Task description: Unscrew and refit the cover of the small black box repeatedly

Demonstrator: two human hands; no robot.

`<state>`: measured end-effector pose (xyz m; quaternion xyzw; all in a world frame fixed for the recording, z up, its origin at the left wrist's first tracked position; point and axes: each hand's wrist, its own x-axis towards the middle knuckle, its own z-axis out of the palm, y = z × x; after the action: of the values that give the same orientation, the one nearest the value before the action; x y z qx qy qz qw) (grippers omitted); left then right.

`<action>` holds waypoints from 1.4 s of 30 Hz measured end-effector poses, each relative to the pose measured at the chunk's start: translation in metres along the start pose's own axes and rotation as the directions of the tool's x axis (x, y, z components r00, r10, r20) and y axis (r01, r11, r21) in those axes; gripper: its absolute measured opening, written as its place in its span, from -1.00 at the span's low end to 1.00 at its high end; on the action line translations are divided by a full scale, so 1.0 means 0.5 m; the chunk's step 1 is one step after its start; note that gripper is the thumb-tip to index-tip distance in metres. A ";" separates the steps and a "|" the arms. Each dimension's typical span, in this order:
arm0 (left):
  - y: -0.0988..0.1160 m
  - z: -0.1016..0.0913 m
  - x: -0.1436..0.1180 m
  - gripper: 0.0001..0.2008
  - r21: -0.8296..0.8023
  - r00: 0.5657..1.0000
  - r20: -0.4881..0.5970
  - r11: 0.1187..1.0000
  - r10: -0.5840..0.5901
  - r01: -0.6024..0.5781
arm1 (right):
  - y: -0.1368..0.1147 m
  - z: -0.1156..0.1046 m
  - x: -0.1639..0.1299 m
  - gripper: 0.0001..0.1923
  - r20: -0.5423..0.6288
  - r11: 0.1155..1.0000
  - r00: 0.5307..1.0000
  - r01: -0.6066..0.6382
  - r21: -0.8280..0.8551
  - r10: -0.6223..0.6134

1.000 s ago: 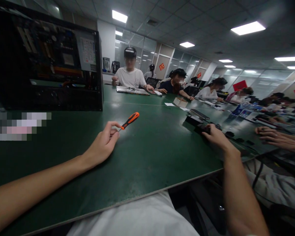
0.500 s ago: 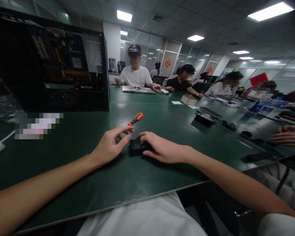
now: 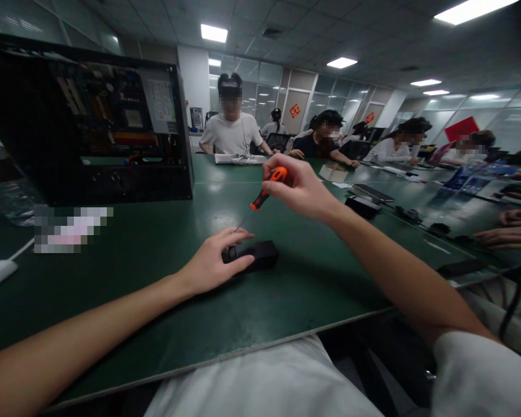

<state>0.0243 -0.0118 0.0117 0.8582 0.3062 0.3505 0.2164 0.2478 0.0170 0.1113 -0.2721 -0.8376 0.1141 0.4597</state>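
Note:
In the head view, my right hand (image 3: 295,185) is raised above the table, its fingers closed round the orange-and-black handle of a screwdriver (image 3: 261,197). The thin shaft slants down and left toward the fingers of my other hand; its tip is hidden or too fine to make out. A small black oblong block (image 3: 264,255) lies flat on the green table. My left hand (image 3: 215,260) grips its left end, thumb along the near side and fingers over the far side. What kind of device the block is, I cannot tell.
An open black computer case (image 3: 156,174) stands at the left, with a plastic bottle (image 3: 13,197) before it. On the right side of the green tabletop (image 3: 169,330) lie a small open box (image 3: 333,174) and dark parts. Another person's hands (image 3: 514,231) rest at far right.
My right hand has left the black block and lifted the screwdriver off the table. My left hand has moved right onto the block.

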 end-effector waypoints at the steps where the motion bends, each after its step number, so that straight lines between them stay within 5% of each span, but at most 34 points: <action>1: -0.002 0.000 0.001 -0.59 0.013 0.998 0.052 0.999 -0.031 0.030 | -0.013 -0.016 0.015 -0.85 0.037 0.995 0.997 0.066 -0.071 -0.064; 6: 0.000 -0.003 0.000 -0.62 -0.013 0.986 0.109 0.991 -0.130 0.132 | -0.065 -0.049 0.054 -0.83 0.274 0.939 0.935 0.284 -0.196 -0.226; 12: -0.001 -0.007 -0.007 -0.60 -0.008 0.982 0.111 0.988 -0.152 0.154 | -0.080 -0.040 0.052 -0.84 0.406 0.918 0.868 0.369 -0.144 -0.285; 24: -0.001 -0.008 -0.008 -0.59 -0.033 0.976 0.148 0.986 -0.157 0.163 | -0.067 -0.025 0.042 -0.89 0.475 0.935 0.847 0.332 -0.124 -0.238; 42: -0.001 -0.008 -0.007 -0.58 -0.022 0.978 0.149 0.988 -0.145 0.150 | -0.048 -0.025 0.029 -0.88 0.400 0.922 0.870 0.366 -0.126 -0.290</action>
<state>0.0193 -0.0129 0.0125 0.8529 0.3465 0.2742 0.2779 0.2437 0.0044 0.1391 -0.1429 -0.9507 0.0000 0.2752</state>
